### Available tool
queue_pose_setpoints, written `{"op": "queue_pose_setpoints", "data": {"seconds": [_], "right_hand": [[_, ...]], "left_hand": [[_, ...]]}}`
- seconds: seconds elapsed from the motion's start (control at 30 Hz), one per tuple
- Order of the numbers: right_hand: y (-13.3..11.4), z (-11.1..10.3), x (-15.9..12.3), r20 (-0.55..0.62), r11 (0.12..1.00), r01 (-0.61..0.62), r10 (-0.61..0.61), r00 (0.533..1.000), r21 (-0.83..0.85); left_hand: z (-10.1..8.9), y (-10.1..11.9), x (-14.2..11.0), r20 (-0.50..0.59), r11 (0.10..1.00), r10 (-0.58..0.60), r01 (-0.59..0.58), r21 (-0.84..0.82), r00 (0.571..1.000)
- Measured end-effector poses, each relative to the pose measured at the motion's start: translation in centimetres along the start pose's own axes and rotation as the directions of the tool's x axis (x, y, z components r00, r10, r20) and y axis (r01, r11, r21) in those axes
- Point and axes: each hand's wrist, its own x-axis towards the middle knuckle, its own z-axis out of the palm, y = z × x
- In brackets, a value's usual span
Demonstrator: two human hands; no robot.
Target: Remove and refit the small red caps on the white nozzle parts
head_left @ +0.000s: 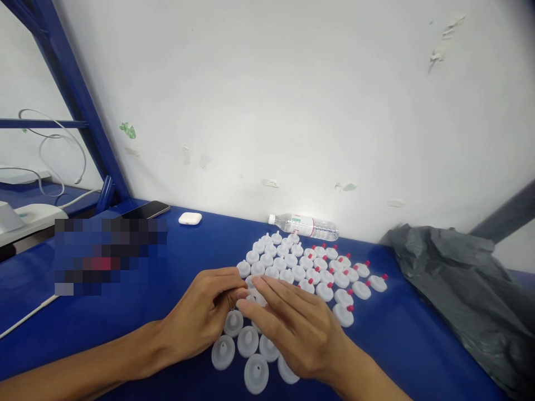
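Several round white plastic caps (292, 267) lie in rows on the blue table (418, 345); those on the right carry small red tips (343, 297), those near me (247, 341) have none. My left hand (200, 314) curls its fingers in a pinch at the left edge of the caps, fingertips against one white cap (251, 279). My right hand (292, 326) lies over the caps with fingers stretched out flat and together, fingertips meeting those of the left hand. What sits under its palm is hidden.
A clear water bottle (307, 225) lies on its side against the white wall. A white earbud case (190, 218) and a dark phone (146, 210) rest at the back left. A grey plastic bag (463, 284) fills the right side. A white cable (25, 318) runs along the left.
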Motion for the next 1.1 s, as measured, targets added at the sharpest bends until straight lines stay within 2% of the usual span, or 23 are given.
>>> {"op": "queue_pose_setpoints", "data": {"seconds": [0.2, 0.33, 0.4, 0.47, 0.57, 0.63, 0.7, 0.77, 0.87, 1.0, 1.1], "right_hand": [[-0.2, -0.3, 0.7, 0.005, 0.999, 0.028, -0.028, 1.0, -0.024], [0.7, -0.5, 0.9, 0.029, 0.995, 0.036, -0.034, 0.999, -0.096], [1.9, -0.8, 0.5, 0.068, 0.994, 0.0, 0.007, 0.998, -0.105], [3.5, -1.2, -0.4, 0.114, 0.988, -0.108, 0.121, 0.986, -0.113], [6.3, -2.1, -2.0, 0.124, 0.916, -0.376, 0.393, 0.911, -0.142], [8.0, -2.5, -3.1, 0.086, 0.823, -0.546, 0.562, 0.822, -0.16], [9.4, -2.7, -4.0, 0.071, 0.745, -0.64, 0.661, 0.747, -0.187], [10.5, -2.6, -4.8, 0.105, 0.713, -0.668, 0.697, 0.709, -0.215], [11.5, -2.1, -6.1, 0.22, 0.713, -0.659, 0.701, 0.678, -0.24], [12.0, -1.6, -7.4, 0.393, 0.71, -0.653, 0.697, 0.599, -0.263], [12.1, -1.5, -7.7, 0.441, 0.703, -0.658, 0.697, 0.565, -0.27]], "left_hand": [[-0.2, 0.1, 0.0, -0.003, 1.0, 0.006, -0.007, -0.015, 1.0], [-0.8, 0.1, 0.6, -0.002, 0.998, 0.004, -0.004, 0.062, 1.0], [-1.2, -0.2, 0.9, -0.001, 0.991, -0.006, 0.006, 0.133, 1.0], [-1.6, -0.7, 1.1, -0.016, 0.973, 0.008, -0.004, 0.23, 1.0], [-1.9, -1.6, 1.3, 0.012, 0.922, 0.024, -0.027, 0.387, 1.0], [-1.9, -2.1, 1.4, 0.08, 0.898, 0.007, -0.041, 0.439, 0.997], [-1.9, -2.2, 1.5, 0.141, 0.892, -0.018, -0.047, 0.45, 0.99], [-1.7, -2.2, 1.5, 0.178, 0.893, -0.037, -0.047, 0.448, 0.983], [-1.5, -1.9, 1.4, 0.212, 0.898, -0.062, -0.038, 0.439, 0.975], [-1.4, -1.7, 1.2, 0.239, 0.898, -0.083, -0.032, 0.438, 0.968], [-1.5, -1.7, 1.2, 0.246, 0.896, -0.092, -0.028, 0.443, 0.965]]}}
